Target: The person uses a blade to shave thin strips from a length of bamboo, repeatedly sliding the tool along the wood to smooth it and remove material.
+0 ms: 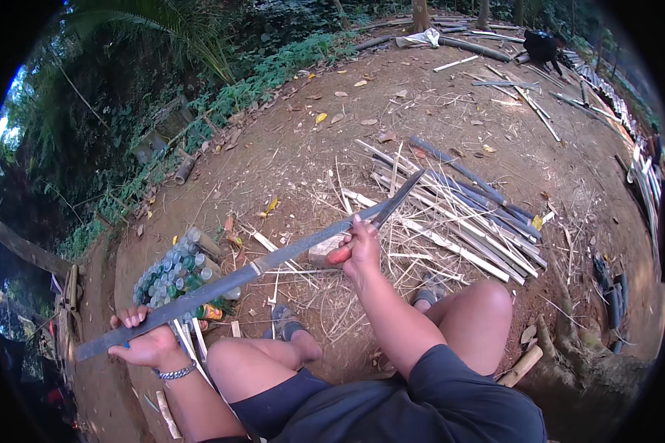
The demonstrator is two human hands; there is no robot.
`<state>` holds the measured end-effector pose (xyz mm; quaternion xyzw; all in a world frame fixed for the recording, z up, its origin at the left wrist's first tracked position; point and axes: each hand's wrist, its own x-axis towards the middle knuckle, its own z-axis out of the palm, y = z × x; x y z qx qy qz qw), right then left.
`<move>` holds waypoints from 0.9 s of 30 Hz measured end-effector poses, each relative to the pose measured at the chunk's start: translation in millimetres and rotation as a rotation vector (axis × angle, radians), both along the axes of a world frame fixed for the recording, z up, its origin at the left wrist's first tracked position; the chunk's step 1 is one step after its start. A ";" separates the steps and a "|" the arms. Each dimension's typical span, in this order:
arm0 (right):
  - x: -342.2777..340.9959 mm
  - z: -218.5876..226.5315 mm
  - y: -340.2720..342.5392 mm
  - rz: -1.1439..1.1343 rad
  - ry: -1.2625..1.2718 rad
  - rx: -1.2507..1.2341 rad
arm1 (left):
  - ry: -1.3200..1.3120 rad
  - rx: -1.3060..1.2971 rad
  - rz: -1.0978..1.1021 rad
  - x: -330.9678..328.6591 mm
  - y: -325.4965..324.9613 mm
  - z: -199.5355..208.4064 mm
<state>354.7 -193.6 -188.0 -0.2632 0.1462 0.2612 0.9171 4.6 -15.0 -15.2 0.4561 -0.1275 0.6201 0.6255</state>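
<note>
Grey bamboo (199, 297) lies grasped in the upturned left hand (154, 347), right hand (364, 249) clenching a red-handled knife (397, 202)

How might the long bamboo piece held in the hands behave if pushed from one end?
The bamboo piece is probably stiff, spanning between the left hand and right hand without obvious sag. It is likely light for its length, being slender. Its smooth-looking surface may slide, though the node could catch.
</note>
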 end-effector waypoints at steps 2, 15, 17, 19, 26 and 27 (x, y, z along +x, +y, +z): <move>27.0 19.9 -10.5 -0.098 -0.097 -0.015 | 0.019 -0.455 0.285 40.7 -30.4 5.7; 63.7 164.8 -74.6 -0.398 -0.695 -0.128 | 1.054 -0.451 -0.077 148.8 -98.2 -85.7; 38.5 178.0 -74.0 -0.291 -0.770 -0.220 | 1.025 -0.149 -0.088 166.9 -110.9 -33.5; 18.3 178.9 -71.1 -0.190 -0.823 -0.319 | 0.971 0.096 -0.119 189.0 -122.1 8.2; -70.8 168.5 -38.4 0.063 -1.158 -0.600 | 0.585 0.292 0.159 230.4 -138.1 106.9; -65.8 151.7 -32.5 0.098 -1.172 -0.524 | 0.531 0.164 0.142 227.8 -132.4 106.0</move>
